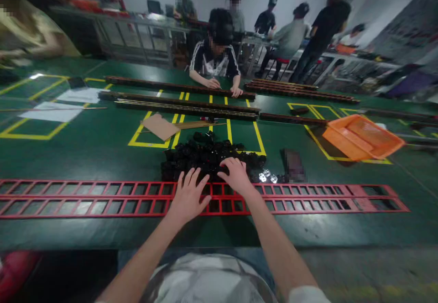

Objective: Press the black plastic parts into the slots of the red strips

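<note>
A pile of small black parts (195, 154) lies on the green table just beyond a long red ladder-like frame (137, 198). My left hand (190, 195) is over the frame, fingers spread toward the near edge of the pile, holding nothing. At the pile's near right side is my right hand (236, 175), its fingers bent among the black parts; whether it holds one is hidden. A few clear, shiny pieces (268, 176) lie to the right of the pile, beside a dark block (293, 165).
An orange bin (364, 138) stands tilted at the right. Brown cardboard (160, 127) and thin sticks lie behind the pile. Long dark bars (188, 107) cross the table farther back, where a person (215, 56) leans over another bar. White papers (54, 111) are at the left.
</note>
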`<control>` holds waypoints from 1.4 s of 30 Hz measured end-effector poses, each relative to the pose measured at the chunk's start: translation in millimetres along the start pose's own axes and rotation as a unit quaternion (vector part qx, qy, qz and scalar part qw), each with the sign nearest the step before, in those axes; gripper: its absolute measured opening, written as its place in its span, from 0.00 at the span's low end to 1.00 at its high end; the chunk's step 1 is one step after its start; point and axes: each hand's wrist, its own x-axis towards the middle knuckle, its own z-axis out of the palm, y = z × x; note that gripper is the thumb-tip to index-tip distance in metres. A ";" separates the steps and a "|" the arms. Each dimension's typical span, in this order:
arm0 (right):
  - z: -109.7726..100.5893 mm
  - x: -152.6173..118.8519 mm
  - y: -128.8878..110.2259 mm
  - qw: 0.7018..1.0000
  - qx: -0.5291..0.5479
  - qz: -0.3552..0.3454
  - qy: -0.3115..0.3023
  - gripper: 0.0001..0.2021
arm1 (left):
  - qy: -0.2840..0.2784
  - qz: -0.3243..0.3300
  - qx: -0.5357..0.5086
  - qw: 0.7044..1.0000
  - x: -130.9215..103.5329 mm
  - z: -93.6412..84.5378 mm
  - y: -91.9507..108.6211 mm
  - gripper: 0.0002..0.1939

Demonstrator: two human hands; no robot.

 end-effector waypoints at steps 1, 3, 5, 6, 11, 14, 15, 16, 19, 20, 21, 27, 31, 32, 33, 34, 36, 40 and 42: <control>1.1 -0.8 0.7 1.000 -0.003 0.004 0.013 0.08 | 0.001 0.005 -0.005 1.000 -3.5 -1.3 -0.3 0.30; 2.9 -3.4 1.7 0.999 0.007 0.011 0.040 0.07 | 0.001 0.012 -0.013 1.000 -10.2 -4.1 -0.9 0.28; 4.0 -8.0 1.5 0.997 0.035 0.017 0.073 0.09 | -0.004 0.017 -0.017 1.000 -15.7 -7.1 -1.2 0.25; 4.1 -11.3 0.7 0.994 0.059 0.019 0.088 0.12 | -0.006 0.018 -0.018 1.000 -17.7 -8.5 -1.2 0.23; -0.2 -35.4 -8.7 0.962 0.246 0.015 0.114 0.22 | -0.012 0.015 -0.016 1.000 -20.8 -11.7 -1.8 0.18; -3.3 -50.2 -15.3 0.951 0.287 0.029 0.108 0.23 | -0.015 0.030 -0.023 0.999 -20.6 -10.3 -4.7 0.17; -3.8 -54.1 -16.9 0.949 0.297 0.034 0.102 0.23 | -0.016 0.036 -0.025 0.999 -20.8 -9.7 -6.3 0.17; -4.0 -57.3 -18.1 0.947 0.305 0.036 0.095 0.23 | -0.017 0.041 -0.026 0.999 -21.2 -9.3 -8.3 0.18; -3.6 -62.9 -19.4 0.943 0.322 0.031 0.082 0.22 | -0.029 0.057 -0.027 0.998 -22.6 -9.6 -15.1 0.22; -3.2 -63.7 -19.3 0.942 0.324 0.029 0.078 0.22 | -0.034 0.063 -0.027 0.997 -22.8 -10.3 -17.1 0.23; -2.8 -64.2 -19.1 0.942 0.325 0.028 0.073 0.22 | -0.039 0.069 -0.026 0.997 -22.9 -11.2 -18.6 0.24; 2.4 -66.9 -18.9 0.945 0.322 0.035 0.052 0.22 | -0.048 0.074 -0.022 0.996 -22.3 -16.1 -19.9 0.22; 6.5 -68.9 -19.6 0.944 0.324 0.032 0.046 0.22 | -0.048 0.065 -0.021 0.996 -22.4 -15.7 -19.9 0.20; 6.8 -69.2 -19.8 0.944 0.324 0.030 0.045 0.22 | -0.047 0.064 -0.023 0.997 -22.2 -15.6 -20.0 0.19; 6.7 -69.3 -19.9 0.945 0.324 0.029 0.045 0.22 | -0.047 0.063 -0.024 0.997 -22.0 -15.4 -20.0 0.19; 6.3 -69.4 -20.1 0.945 0.323 0.028 0.043 0.22 | -0.046 0.062 -0.024 0.997 -21.8 -15.5 -19.8 0.19; 5.2 -69.4 -20.6 0.946 0.321 0.027 0.039 0.22 | -0.045 0.059 -0.022 0.997 -21.4 -15.8 -18.7 0.19; 4.6 -69.9 -22.1 0.946 0.322 0.021 0.028 0.22 | -0.042 0.046 -0.020 0.998 -21.4 -16.9 -14.8 0.19; 5.8 -70.2 -23.3 0.946 0.323 0.009 0.029 0.23 | -0.039 0.040 -0.024 0.998 -21.7 -17.3 -13.2 0.18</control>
